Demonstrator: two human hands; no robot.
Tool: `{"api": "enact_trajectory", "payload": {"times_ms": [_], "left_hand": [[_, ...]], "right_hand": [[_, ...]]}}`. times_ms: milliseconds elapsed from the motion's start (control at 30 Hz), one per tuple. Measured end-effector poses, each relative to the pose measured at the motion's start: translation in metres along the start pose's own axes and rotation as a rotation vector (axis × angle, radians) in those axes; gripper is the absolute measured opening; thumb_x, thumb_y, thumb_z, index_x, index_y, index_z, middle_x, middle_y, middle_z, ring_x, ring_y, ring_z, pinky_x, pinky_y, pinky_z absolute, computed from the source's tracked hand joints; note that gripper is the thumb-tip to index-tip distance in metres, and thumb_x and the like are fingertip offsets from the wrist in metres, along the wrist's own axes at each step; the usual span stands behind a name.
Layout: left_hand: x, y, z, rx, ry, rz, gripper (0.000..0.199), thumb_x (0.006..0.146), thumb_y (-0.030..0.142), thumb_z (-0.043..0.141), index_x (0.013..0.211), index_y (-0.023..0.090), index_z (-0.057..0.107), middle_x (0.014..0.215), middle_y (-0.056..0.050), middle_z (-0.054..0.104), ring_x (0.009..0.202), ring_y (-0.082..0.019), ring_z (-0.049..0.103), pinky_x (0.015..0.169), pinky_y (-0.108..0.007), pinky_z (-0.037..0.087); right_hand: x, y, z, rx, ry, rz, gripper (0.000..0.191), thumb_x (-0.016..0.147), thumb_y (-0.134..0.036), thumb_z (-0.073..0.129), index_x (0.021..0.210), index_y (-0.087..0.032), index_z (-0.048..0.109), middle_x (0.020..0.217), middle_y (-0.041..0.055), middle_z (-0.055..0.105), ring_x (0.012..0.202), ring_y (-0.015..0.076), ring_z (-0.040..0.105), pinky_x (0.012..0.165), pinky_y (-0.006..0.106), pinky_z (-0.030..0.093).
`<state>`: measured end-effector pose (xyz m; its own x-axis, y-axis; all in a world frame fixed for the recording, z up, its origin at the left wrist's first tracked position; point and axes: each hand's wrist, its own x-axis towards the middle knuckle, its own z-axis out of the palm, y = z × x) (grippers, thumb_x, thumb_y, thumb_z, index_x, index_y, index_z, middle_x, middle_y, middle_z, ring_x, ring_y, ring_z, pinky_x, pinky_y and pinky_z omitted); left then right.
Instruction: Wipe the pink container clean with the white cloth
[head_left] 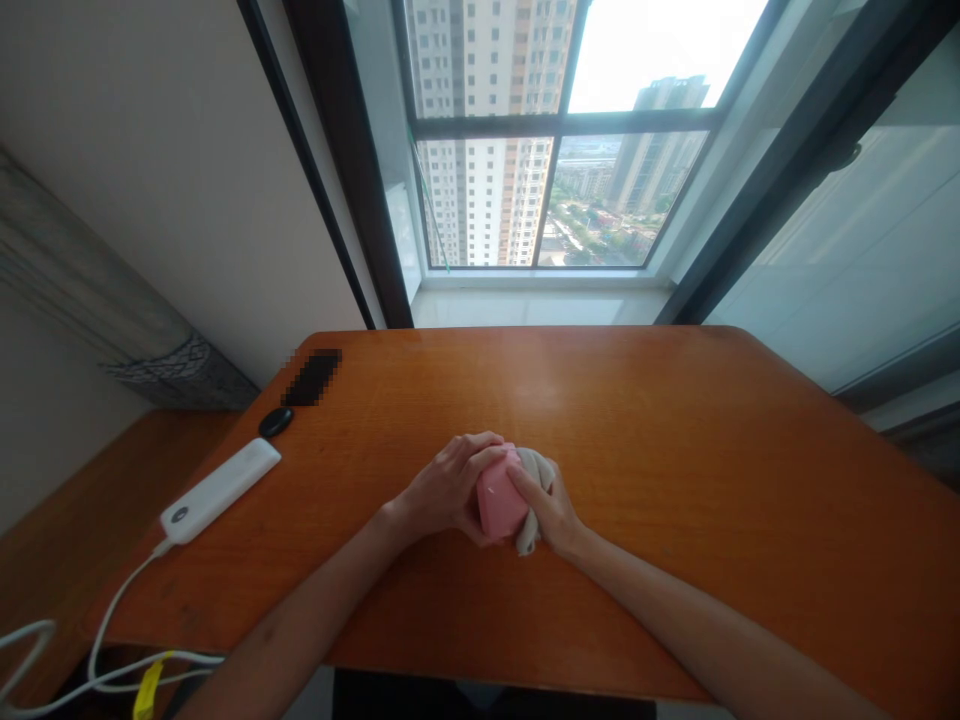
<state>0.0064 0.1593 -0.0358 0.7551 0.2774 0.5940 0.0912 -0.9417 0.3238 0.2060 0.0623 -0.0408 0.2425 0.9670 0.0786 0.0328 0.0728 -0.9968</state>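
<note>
Above the middle of the orange wooden table (675, 480), my left hand (446, 487) wraps its fingers around a pink rounded block (499, 500). My right hand (547, 505) presses a bunched off-white cloth (536, 470) against the block's far side. The cloth shows above and below those fingers. Both hands are close together, and the underside of the block is hidden.
To the left on the table lie a white oblong device (217, 490) with a white cable, a small black oval object (275, 422), and a pixelated dark rectangle (313, 377). A large window (559, 130) stands beyond the table's far edge.
</note>
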Motion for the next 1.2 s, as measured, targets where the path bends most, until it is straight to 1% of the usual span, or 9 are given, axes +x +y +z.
{"api": "enact_trajectory", "payload": {"times_ms": [133,367,467,667,800,933,1067,1200], "left_hand": [[0.0,0.002,0.001,0.015,-0.003,-0.042,0.121,0.069,0.064,0.097,0.163,0.026,0.032,0.153,-0.02,0.059,0.135,-0.042,0.067,0.116,-0.059,0.058],[0.002,0.006,-0.001,0.0,0.009,-0.068,0.122,0.069,0.059,0.098,0.164,0.027,0.029,0.152,-0.02,0.059,0.136,-0.042,0.067,0.116,-0.06,0.058],[0.003,0.006,-0.001,-0.032,0.012,-0.081,0.123,0.066,0.058,0.099,0.164,0.027,0.03,0.152,-0.019,0.058,0.137,-0.043,0.066,0.117,-0.06,0.057],[0.002,0.004,0.002,-0.138,0.031,-0.125,0.128,0.059,0.055,0.102,0.163,0.028,0.033,0.15,-0.017,0.058,0.137,-0.043,0.064,0.119,-0.059,0.055],[0.002,0.005,0.002,-0.229,0.016,-0.195,0.13,0.052,0.055,0.104,0.159,0.028,0.037,0.149,-0.016,0.058,0.135,-0.043,0.065,0.12,-0.057,0.054],[0.004,0.01,-0.001,-0.307,-0.019,-0.302,0.128,0.047,0.052,0.105,0.155,0.026,0.041,0.146,-0.015,0.059,0.13,-0.041,0.067,0.117,-0.055,0.056],[0.007,0.015,-0.004,-0.413,-0.045,-0.411,0.121,0.05,0.047,0.103,0.152,0.025,0.043,0.145,-0.014,0.061,0.125,-0.038,0.069,0.113,-0.053,0.057],[0.008,0.016,-0.005,-0.497,-0.054,-0.471,0.112,0.056,0.045,0.101,0.151,0.025,0.045,0.144,-0.014,0.064,0.123,-0.037,0.07,0.112,-0.052,0.057]], "right_hand": [[-0.001,0.0,0.001,0.032,0.053,0.012,0.063,0.083,-0.083,0.079,0.084,-0.02,0.069,0.078,0.0044,0.07,0.077,0.0239,0.064,0.069,0.035,0.058],[-0.002,0.0,0.001,0.025,0.068,0.012,0.066,0.082,-0.084,0.078,0.09,-0.019,0.073,0.083,0.0067,0.074,0.082,0.0273,0.069,0.072,0.036,0.061],[-0.003,0.0,0.001,0.013,0.076,0.01,0.067,0.082,-0.085,0.078,0.093,-0.019,0.074,0.085,0.0074,0.075,0.084,0.0281,0.07,0.073,0.036,0.062],[-0.001,0.0,0.0,-0.003,0.061,0.006,0.065,0.083,-0.084,0.078,0.088,-0.019,0.072,0.081,0.006,0.072,0.08,0.0264,0.068,0.07,0.035,0.061],[-0.001,-0.002,0.0,-0.005,0.044,-0.002,0.064,0.084,-0.083,0.078,0.087,-0.019,0.073,0.08,0.006,0.071,0.077,0.0254,0.066,0.068,0.035,0.061],[-0.001,-0.004,0.001,-0.004,0.042,0.0,0.065,0.083,-0.084,0.077,0.087,-0.019,0.072,0.078,0.0057,0.07,0.076,0.0249,0.065,0.066,0.035,0.06],[-0.001,-0.005,0.002,-0.014,0.054,0.012,0.066,0.082,-0.085,0.078,0.086,-0.019,0.071,0.077,0.0047,0.069,0.076,0.024,0.063,0.066,0.033,0.059],[-0.002,-0.005,0.002,-0.025,0.052,0.013,0.065,0.082,-0.084,0.078,0.085,-0.02,0.07,0.075,0.0038,0.068,0.075,0.0233,0.063,0.064,0.032,0.058]]}}
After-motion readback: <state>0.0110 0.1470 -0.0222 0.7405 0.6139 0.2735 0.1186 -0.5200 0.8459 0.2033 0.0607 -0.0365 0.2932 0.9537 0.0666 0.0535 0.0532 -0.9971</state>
